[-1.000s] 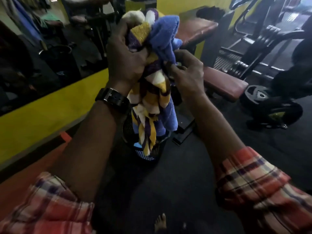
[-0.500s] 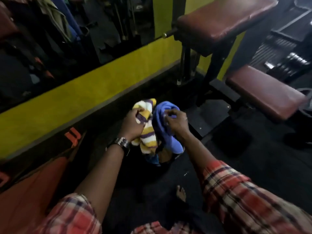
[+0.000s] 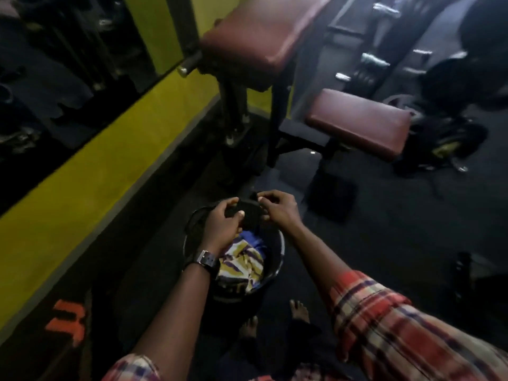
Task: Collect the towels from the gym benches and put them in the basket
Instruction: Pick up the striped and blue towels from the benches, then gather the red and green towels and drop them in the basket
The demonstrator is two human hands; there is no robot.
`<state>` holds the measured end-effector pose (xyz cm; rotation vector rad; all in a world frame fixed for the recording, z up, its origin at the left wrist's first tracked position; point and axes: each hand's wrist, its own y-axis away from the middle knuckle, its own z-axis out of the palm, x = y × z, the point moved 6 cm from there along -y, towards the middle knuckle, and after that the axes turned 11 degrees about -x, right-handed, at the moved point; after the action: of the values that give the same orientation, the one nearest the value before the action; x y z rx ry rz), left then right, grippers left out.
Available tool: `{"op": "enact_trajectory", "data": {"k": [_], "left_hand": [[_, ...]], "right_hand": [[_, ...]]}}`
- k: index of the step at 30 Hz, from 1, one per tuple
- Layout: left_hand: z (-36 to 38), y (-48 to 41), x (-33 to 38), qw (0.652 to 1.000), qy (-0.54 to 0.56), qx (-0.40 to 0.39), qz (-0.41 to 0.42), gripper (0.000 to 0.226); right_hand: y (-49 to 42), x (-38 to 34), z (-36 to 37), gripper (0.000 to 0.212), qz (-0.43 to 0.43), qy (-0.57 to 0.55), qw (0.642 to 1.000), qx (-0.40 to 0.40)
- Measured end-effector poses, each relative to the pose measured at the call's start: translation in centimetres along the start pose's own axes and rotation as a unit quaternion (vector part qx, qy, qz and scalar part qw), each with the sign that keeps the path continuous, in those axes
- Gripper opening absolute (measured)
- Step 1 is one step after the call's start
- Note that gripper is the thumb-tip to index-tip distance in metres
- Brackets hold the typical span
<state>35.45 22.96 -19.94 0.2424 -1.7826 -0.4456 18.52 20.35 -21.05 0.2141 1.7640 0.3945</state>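
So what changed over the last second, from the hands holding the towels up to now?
The striped towel and blue towel went down into the basket and were let go. Left hand and right hand now grip something dark above its rim. Benches unchanged.

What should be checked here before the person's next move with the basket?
1. Striped towel in basket: ok.
2. Blue towel in basket: ok, partly hidden under the left hand.
3. Benches clear of towels: ok for the upper bench and lower bench; others cannot tell.
4. Dark object held over the basket by both hands, right hand included: cannot tell what it is.
5. Basket upright on the floor: ok.
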Motion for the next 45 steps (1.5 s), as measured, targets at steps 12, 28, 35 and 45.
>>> {"op": "enact_trajectory", "data": {"k": [12, 28, 35, 45], "left_hand": [[18.0, 2.9, 6.5, 0.956, -0.059, -0.275, 0.086, 0.026], [58.0, 39.0, 1.5, 0.800, -0.105, -0.580, 0.110, 0.018], [72.0, 53.1, -2.5, 0.701, -0.164, -0.687, 0.104, 0.019], [95.0, 69.8, -7.0, 0.575, -0.205, -0.789, 0.075, 0.017]], "right_hand": [[15.5, 4.2, -15.4, 0.023, 0.011, -0.114, 0.953, 0.280], [64.7, 25.2, -34.7, 0.022, 0.012, -0.241, 0.764, 0.598], [81.8, 33.7, -38.4, 0.019, 0.022, -0.278, 0.655, 0.702], [101.8, 45.5, -46.8, 0.021, 0.060, -0.315, 0.505, 0.801]]}}
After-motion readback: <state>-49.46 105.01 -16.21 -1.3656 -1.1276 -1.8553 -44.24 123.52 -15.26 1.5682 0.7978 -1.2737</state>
